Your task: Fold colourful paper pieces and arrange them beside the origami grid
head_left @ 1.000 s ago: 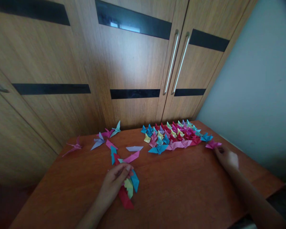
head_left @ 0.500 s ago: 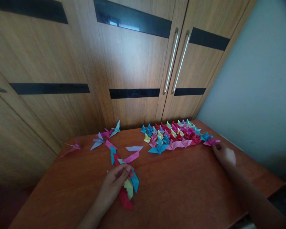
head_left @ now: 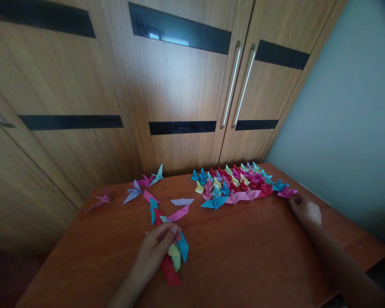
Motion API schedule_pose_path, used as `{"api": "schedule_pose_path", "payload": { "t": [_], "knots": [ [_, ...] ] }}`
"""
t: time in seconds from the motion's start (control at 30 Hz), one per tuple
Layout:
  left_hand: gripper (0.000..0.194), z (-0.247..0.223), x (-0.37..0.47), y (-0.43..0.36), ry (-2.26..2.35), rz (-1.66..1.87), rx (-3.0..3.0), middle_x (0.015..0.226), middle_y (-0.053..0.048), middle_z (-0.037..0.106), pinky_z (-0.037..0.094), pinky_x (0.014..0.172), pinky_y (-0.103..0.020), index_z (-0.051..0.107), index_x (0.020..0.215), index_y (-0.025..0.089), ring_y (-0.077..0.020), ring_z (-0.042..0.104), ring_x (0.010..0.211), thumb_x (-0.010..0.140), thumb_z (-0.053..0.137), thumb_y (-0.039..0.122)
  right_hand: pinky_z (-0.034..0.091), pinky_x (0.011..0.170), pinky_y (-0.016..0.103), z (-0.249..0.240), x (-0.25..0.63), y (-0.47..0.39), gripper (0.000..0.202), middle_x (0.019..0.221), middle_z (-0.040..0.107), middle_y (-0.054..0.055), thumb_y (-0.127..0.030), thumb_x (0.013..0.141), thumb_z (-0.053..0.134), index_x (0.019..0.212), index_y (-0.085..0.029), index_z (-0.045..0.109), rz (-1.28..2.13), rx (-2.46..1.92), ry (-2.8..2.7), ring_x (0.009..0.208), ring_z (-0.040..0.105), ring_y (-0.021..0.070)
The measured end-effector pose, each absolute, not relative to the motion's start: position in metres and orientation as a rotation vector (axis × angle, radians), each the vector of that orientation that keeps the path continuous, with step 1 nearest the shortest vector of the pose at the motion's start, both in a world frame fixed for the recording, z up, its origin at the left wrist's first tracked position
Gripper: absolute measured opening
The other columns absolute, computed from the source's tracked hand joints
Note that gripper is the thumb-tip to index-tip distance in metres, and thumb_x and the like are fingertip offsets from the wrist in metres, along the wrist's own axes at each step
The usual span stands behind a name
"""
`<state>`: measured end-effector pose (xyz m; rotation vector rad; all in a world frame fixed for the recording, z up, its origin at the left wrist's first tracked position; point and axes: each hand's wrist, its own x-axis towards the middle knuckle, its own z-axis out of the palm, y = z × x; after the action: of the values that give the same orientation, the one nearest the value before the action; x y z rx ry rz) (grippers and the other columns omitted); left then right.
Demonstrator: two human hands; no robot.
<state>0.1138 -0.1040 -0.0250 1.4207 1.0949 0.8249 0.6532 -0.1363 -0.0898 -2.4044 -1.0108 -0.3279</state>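
My left hand (head_left: 158, 244) is closed in a pinch low above the table's middle. A bit of pink folded paper (head_left: 179, 235) shows at its fingertips, mostly hidden by the hand. Below and beside it lie flat folded papers: a red one (head_left: 170, 270), a pale yellow one (head_left: 175, 256) and a blue one (head_left: 183, 247). Far to the right, my right hand (head_left: 306, 209) pinches the edge of a magenta paper crane (head_left: 286, 192), which sits at the near right corner of close rows of folded cranes (head_left: 234, 182). A blue crane (head_left: 215, 202) stands at the rows' front left.
Loose cranes, including a lavender one (head_left: 134, 191) and a pale blue one (head_left: 158, 175), lie at the back left. Folded strips, one pink (head_left: 179, 213) and one lilac (head_left: 182, 201), lie mid-table. A wooden wardrobe (head_left: 179, 94) backs the brown table (head_left: 244, 256); a wall (head_left: 349, 128) stands right.
The view has tilted slightly, so everything sits a little lower. The magenta crane at my right fingertips has turned slightly. My left hand stays in the same place over the papers.
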Motion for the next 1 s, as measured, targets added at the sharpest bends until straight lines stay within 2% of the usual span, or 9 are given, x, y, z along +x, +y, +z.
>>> {"api": "schedule_pose_path", "payload": {
  "t": [0.13, 0.27, 0.4, 0.53, 0.63, 0.77, 0.9, 1.0],
  "knots": [
    [0.031, -0.024, 0.114, -0.103, 1.081, 0.831, 1.431, 0.073, -0.002, 0.066, 0.04, 0.053, -0.02, 0.066, 0.082, 0.018, -0.0147, 0.054, 0.064, 0.081, 0.055, 0.047, 0.04, 0.057, 0.033, -0.086, 0.648, -0.141, 0.039, 0.082, 0.069, 0.015, -0.046, 0.078, 0.053, 0.103, -0.018, 0.062, -0.318, -2.397, -0.961, 0.072, 0.064, 0.0277],
    [0.03, -0.022, 0.115, -0.103, 1.086, 0.836, 1.425, 0.073, -0.002, 0.066, 0.039, 0.051, -0.019, 0.066, 0.082, 0.018, -0.0144, 0.054, 0.063, 0.081, 0.056, 0.047, 0.041, 0.055, 0.033, -0.083, 0.633, -0.148, 0.037, 0.081, 0.069, 0.015, -0.045, 0.079, 0.051, 0.1, -0.017, 0.062, -0.384, -2.301, -0.929, 0.067, 0.064, 0.0266],
    [0.031, -0.022, 0.114, -0.103, 1.082, 0.84, 1.417, 0.072, -0.002, 0.065, 0.039, 0.05, -0.019, 0.065, 0.081, 0.018, -0.014, 0.054, 0.062, 0.08, 0.055, 0.047, 0.045, 0.059, 0.03, -0.084, 0.588, -0.156, 0.03, 0.073, 0.068, 0.008, -0.044, 0.079, 0.05, 0.089, -0.018, 0.062, -0.408, -2.071, -1.082, 0.065, 0.064, 0.0224],
    [0.031, -0.024, 0.112, -0.1, 1.1, 0.864, 1.424, 0.072, -0.002, 0.065, 0.041, 0.051, -0.02, 0.065, 0.082, 0.017, -0.0153, 0.055, 0.063, 0.08, 0.055, 0.046, 0.047, 0.055, 0.025, -0.085, 0.509, -0.162, 0.024, 0.073, 0.068, 0.004, -0.04, 0.082, 0.049, 0.087, -0.019, 0.061, -0.173, -1.812, -1.483, 0.057, 0.062, 0.0165],
    [0.028, -0.024, 0.108, -0.097, 1.137, 0.908, 1.51, 0.073, -0.002, 0.065, 0.044, 0.056, -0.022, 0.065, 0.08, 0.018, -0.0164, 0.057, 0.066, 0.081, 0.054, 0.044, 0.048, 0.064, 0.025, -0.077, 0.442, -0.161, 0.019, 0.08, 0.069, 0.004, -0.031, 0.086, 0.046, 0.088, -0.021, 0.062, 0.043, -1.61, -1.8, 0.068, 0.064, 0.0161],
    [0.026, -0.026, 0.097, -0.089, 1.252, 0.975, 1.671, 0.076, -0.001, 0.066, 0.046, 0.062, -0.025, 0.065, 0.083, 0.02, -0.0186, 0.06, 0.07, 0.083, 0.05, 0.041, 0.042, 0.062, 0.023, -0.062, 0.37, -0.145, 0.019, 0.074, 0.066, 0.001, -0.02, 0.086, 0.043, 0.087, -0.023, 0.062, 0.225, -1.521, -2.054, 0.065, 0.06, 0.0138],
    [0.026, -0.03, 0.079, -0.076, 1.508, 0.982, 1.854, 0.094, -0.003, 0.07, 0.048, 0.077, -0.032, 0.064, 0.099, 0.023, -0.0218, 0.064, 0.084, 0.083, 0.049, 0.036, 0.038, 0.064, 0.022, -0.056, 0.322, -0.116, 0.019, 0.08, 0.067, 0.001, -0.019, 0.086, 0.043, 0.091, -0.022, 0.061, 0.242, -1.531, -2.084, 0.072, 0.061, 0.0138],
    [0.031, -0.035, 0.067, -0.067, 1.663, 0.958, 2.009, 0.109, -0.006, 0.065, 0.045, 0.089, -0.036, 0.06, 0.108, 0.022, -0.024, 0.061, 0.099, 0.081, 0.05, 0.032, 0.037, 0.064, 0.022, -0.055, 0.294, -0.097, 0.018, 0.081, 0.067, 0.001, -0.021, 0.086, 0.044, 0.091, -0.023, 0.061, 0.235, -1.61, -2.102, 0.074, 0.062, 0.0144]
  ]
}}
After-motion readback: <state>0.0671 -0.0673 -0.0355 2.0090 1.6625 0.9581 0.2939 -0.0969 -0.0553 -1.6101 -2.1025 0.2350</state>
